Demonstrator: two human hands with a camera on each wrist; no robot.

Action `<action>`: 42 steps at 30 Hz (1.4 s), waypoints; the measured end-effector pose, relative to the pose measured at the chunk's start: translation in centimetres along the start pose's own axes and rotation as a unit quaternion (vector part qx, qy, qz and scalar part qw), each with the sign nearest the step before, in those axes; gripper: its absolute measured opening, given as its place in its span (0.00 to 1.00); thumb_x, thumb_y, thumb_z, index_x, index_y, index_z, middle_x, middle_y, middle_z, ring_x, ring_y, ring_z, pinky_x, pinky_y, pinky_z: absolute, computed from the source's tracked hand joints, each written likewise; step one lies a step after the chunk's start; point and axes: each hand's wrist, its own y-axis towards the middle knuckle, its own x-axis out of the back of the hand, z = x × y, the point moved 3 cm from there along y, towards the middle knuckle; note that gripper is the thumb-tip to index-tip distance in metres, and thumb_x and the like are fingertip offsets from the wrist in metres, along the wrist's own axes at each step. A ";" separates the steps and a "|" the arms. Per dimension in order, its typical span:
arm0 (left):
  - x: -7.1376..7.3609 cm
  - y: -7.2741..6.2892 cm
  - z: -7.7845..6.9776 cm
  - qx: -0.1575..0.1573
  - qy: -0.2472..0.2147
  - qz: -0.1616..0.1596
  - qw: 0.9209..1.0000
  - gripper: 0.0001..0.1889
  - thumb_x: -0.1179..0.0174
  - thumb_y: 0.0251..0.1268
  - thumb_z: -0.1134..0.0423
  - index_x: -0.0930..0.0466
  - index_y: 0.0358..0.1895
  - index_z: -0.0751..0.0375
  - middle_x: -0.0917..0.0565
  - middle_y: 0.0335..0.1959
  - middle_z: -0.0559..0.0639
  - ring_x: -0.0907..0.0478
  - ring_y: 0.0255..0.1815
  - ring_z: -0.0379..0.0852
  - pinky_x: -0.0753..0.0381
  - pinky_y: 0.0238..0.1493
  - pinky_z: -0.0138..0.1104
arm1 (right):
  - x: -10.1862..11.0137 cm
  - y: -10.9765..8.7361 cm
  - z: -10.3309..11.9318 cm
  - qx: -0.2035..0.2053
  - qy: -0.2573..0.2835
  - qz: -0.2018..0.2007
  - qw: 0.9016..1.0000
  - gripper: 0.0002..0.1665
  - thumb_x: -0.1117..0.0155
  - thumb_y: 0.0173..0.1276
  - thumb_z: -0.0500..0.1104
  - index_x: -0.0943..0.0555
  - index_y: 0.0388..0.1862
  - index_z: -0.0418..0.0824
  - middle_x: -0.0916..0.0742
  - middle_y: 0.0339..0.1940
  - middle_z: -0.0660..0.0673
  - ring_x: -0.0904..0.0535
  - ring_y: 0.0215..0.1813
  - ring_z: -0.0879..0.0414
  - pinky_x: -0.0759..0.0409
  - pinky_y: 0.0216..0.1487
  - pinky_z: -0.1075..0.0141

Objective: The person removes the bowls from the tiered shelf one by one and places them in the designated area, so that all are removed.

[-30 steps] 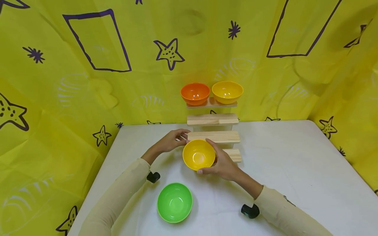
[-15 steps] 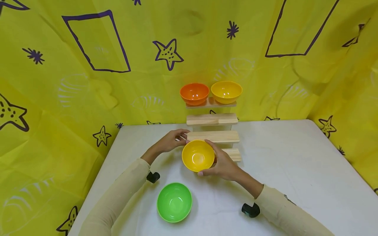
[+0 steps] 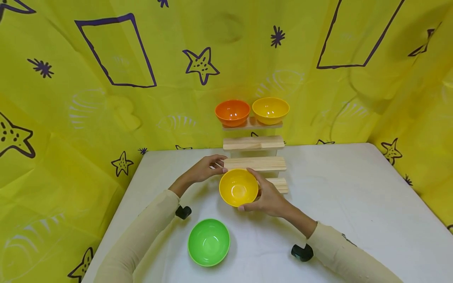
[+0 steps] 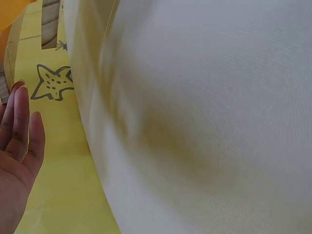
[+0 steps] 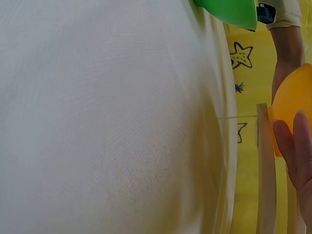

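My right hand grips a yellow bowl by its right side, thumb toward me and fingers at the far side. The bowl tilts toward me in front of the lower steps of a wooden step rack, hiding part of the lowest one. At the left end of the step just behind the bowl, my left hand holds the plank between thumb and fingertips. Its outer fingers stretch out loosely in the left wrist view. A green bowl sits upright on the table, nearer me.
An orange bowl and a second yellow bowl stand side by side on the rack's top step. Behind it hangs a yellow printed cloth, also along both sides. White cloth covers the table.
The held yellow bowl has shifted very slightly toward me with my right hand. My left hand stays at the rack, and the other bowls keep their places.
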 end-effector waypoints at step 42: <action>0.0 0.1 0.3 0.006 -0.001 0.002 1.000 0.29 0.36 0.70 0.54 0.29 0.70 0.62 0.18 0.56 0.59 0.20 0.53 0.52 0.19 0.55 0.41 | 0.8 -0.4 0.1 0.031 0.007 0.004 0.999 0.69 0.12 0.43 0.53 0.43 0.80 0.48 0.30 0.74 0.39 0.22 0.57 0.46 0.17 0.49 0.65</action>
